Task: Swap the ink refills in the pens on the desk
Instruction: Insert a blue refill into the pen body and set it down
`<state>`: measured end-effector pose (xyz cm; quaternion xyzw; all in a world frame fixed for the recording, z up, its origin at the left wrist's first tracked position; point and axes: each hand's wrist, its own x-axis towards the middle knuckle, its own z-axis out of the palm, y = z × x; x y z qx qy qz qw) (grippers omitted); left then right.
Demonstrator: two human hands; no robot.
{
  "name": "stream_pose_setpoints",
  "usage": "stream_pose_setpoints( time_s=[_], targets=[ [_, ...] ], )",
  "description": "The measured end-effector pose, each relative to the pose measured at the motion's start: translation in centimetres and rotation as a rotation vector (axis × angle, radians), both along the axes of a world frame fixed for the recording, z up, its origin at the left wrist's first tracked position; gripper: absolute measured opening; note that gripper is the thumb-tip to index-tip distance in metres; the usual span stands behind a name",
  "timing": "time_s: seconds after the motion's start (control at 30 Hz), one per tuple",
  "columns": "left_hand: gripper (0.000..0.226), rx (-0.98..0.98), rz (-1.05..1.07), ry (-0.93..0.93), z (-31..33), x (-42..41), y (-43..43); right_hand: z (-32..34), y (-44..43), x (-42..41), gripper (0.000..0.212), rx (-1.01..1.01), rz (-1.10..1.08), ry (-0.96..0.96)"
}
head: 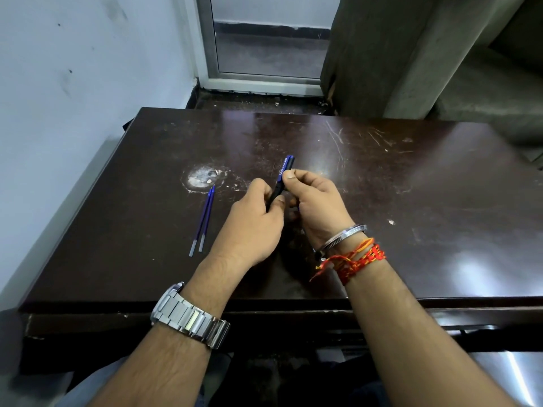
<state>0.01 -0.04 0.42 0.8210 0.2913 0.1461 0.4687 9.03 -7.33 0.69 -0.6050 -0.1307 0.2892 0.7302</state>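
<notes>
Left hand (pixel 258 218) and right hand (pixel 311 201) both closed on blue-and-black plastic pen (pixel 283 179), raised above dark scratched wooden counter (pixel 411 201). Two thin blue ink refills (pixel 204 221) lie side by side on counter, left of hands. Judgement: refills out, insertion and reassembly remain.

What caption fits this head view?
Both hands, left and right, grip a blue pen above the desk; two refills lie alongside.
</notes>
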Motion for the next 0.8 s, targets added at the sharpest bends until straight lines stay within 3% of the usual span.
stream_pose_setpoints(
  time_s=[0.07,0.17,0.27,0.4,0.6,0.8],
  targets=[
    [0.016,-0.015,0.014,-0.007,0.1,-0.1,0.1,-0.1,-0.1,-0.3,0.009,-0.028,0.056,-0.088],
    [0.022,-0.029,0.017,-0.004,0.2,-0.3,0.1,-0.4,-0.4,-0.6,0.041,-0.124,0.127,-0.355],
    [0.03,-0.062,0.008,-0.007,0.3,-0.2,0.1,-0.4,-0.1,-0.9,0.039,-0.167,0.104,-0.51],
    [0.04,-0.036,-0.01,-0.054,0.4,-0.3,0.1,-0.5,0.6,-1.7,0.028,-0.103,0.0,-0.454],
    [0.05,0.005,-0.004,-0.057,0.5,-0.6,-0.1,-0.6,0.7,-1.6,0.016,-0.095,0.03,-0.477],
    [0.034,-0.045,0.003,-0.008,0.8,-0.7,0.0,-0.7,0.8,-1.8,0.018,-0.112,0.041,-0.451]
  ],
)
